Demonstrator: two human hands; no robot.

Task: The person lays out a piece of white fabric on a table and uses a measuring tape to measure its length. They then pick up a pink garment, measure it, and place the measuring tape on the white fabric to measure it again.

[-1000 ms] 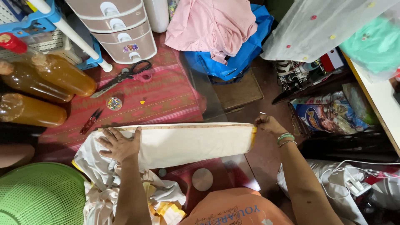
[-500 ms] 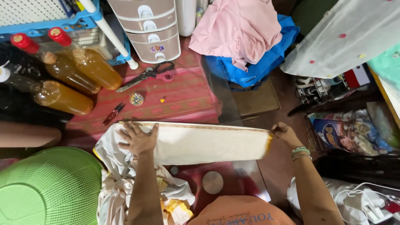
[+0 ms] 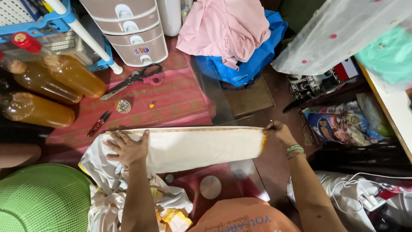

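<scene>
The left hand (image 3: pixel 127 148) is lying flat, fingers spread, palm down; the right hand (image 3: pixel 281 133) is reaching far right, fingers pinching closed, wrist bent.

The cream cloth (image 3: pixel 201 148) is looking matt and smooth where it is lying stretched flat, and a thin wooden ruler (image 3: pixel 193 129) is edging it. The red woven mat (image 3: pixel 171 101) beneath is showing a ribbed, dull weave. The scissors (image 3: pixel 133 79) are gleaming as metal, the amber bottles (image 3: pixel 64 77) as glossy plastic, and the green basket (image 3: pixel 40 199) is showing perforated matt plastic.
</scene>
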